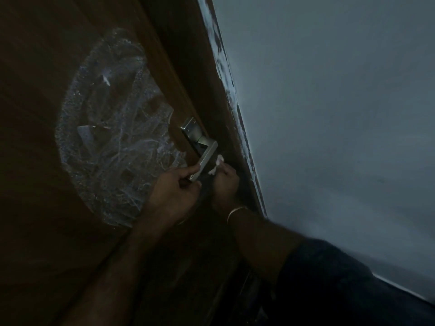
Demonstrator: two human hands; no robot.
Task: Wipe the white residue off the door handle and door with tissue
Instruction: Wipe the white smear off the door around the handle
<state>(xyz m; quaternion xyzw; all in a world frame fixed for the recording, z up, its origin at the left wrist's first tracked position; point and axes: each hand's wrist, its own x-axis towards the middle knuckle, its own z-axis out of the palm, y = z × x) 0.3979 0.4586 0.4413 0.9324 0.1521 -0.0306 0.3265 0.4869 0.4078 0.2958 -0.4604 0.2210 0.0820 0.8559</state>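
Wiping at the door handle

Gripping the lever's free end, the left hand (pixel 175 184) steadies the door handle (pixel 203 158). Right hand (pixel 224 182) fingers pinch crumpled white tissue (pixel 217 164) just beside the lever. White residue (pixel 110 135) smears the brown door (pixel 35 90) left of the handle; a bangle (pixel 236 211) circles the right wrist.

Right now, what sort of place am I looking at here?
Likely a dim indoor doorway in a home or office: a brown wooden door with a metal lever handle, set beside a plain painted wall.
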